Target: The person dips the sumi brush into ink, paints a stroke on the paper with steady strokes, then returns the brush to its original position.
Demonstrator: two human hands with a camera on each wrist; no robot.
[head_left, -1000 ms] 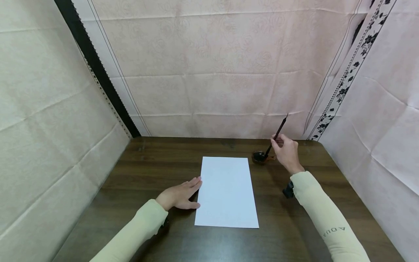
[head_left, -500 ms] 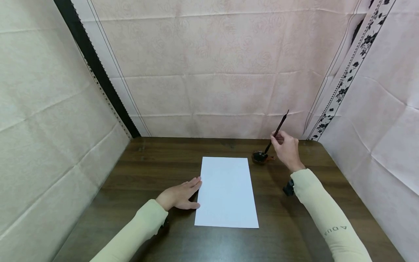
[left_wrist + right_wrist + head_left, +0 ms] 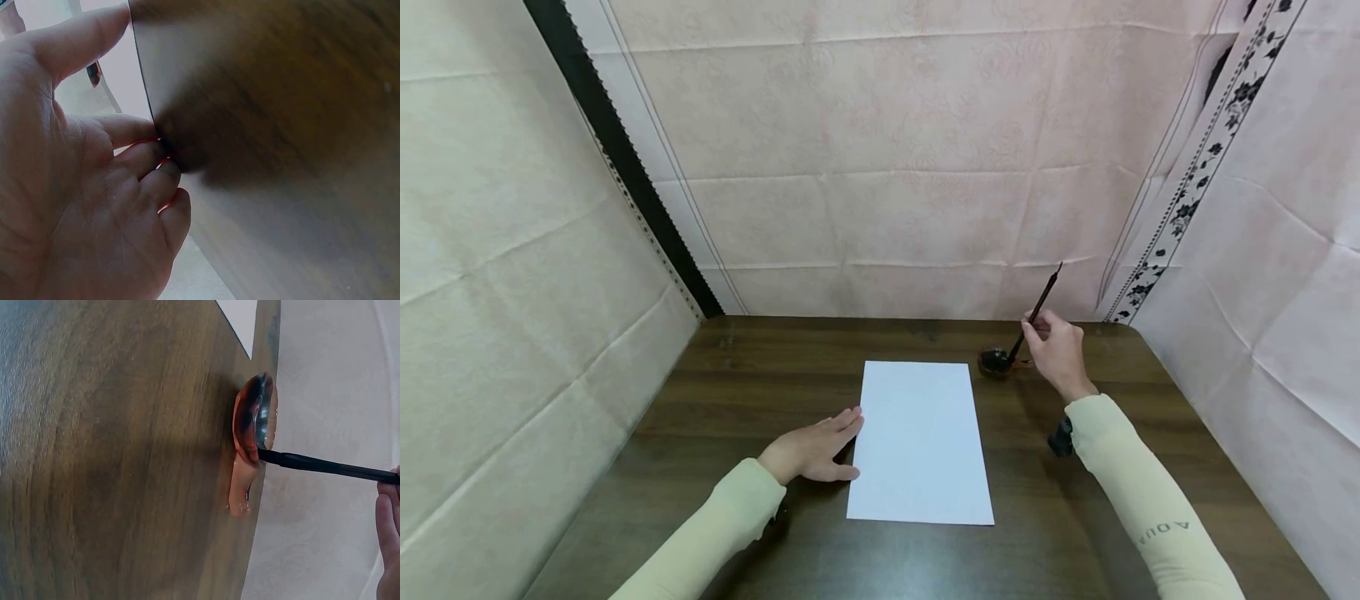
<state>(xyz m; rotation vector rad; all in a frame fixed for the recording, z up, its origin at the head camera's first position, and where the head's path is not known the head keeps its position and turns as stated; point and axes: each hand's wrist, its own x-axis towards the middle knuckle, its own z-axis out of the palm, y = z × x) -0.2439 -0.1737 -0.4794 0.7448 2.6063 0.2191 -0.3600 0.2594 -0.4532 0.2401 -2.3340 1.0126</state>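
My left hand [image 3: 812, 448] lies palm down at the left edge of a blank white sheet of paper [image 3: 921, 442]. In the head view its fingers are extended, with fingertips and thumb tip right at that edge. At the back right, my right hand [image 3: 1057, 350] pinches a dark ink brush [image 3: 1045, 292] between thumb and fingers. The brush slants, its bristle end down in a small translucent orange-brown spoon-shaped dish [image 3: 244, 422] with a short handle. Black liquid that looks like ink coats the dish's inside. The bristle tip is hidden by the dish's rim.
The brown wood-grain table [image 3: 760, 383] carries the paper and the dish. Pale cloth walls [image 3: 910, 167] rise at the back and both sides, close behind the dish. A dark wrist device [image 3: 1062, 437] sits under the right sleeve's cuff.
The right hand with the brush rises slightly, then comes down again, the bristle end staying at the dish. The left hand and the paper keep their places.
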